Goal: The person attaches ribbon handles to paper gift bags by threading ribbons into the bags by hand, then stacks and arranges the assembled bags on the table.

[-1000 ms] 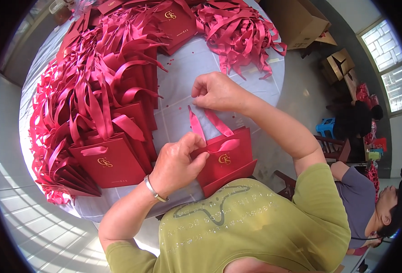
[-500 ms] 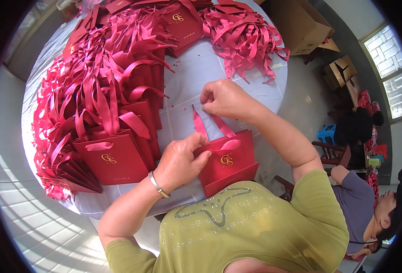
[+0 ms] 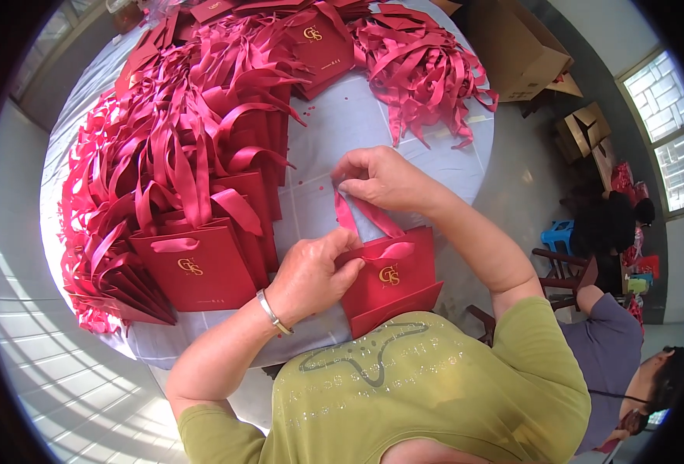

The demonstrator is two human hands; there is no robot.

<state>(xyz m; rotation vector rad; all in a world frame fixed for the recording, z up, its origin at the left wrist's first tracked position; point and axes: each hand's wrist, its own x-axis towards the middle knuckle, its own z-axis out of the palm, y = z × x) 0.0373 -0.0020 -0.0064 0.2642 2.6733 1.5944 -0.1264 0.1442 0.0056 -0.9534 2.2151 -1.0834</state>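
A small red paper gift bag [image 3: 384, 288] with gold lettering stands at the table's near edge, against my shirt. My left hand [image 3: 309, 272] grips its upper left corner between thumb and fingers. From the bag's top rises a pink-red ribbon handle [image 3: 374, 216]. Above the bag, my right hand [image 3: 382, 179] is closed in a pinch on the upper end of that ribbon. A short ribbon piece [image 3: 398, 250] crosses the front near the top edge. Just left of my left wrist stands another finished-looking red bag [image 3: 196, 267] with ribbon loops.
Rows of red bags with ribbons [image 3: 203, 116] cover the left of the round, white-clothed table [image 3: 334, 104]. A heap of loose ribbons [image 3: 427, 73] lies at the far right. Cardboard boxes [image 3: 512, 50], a blue stool [image 3: 557, 236] and another person [image 3: 601, 348] are to the right.
My right hand has come down slightly onto the ribbon's top, where a free tip showed before. My left hand keeps its grip on the bag. The whole view has shifted slightly.
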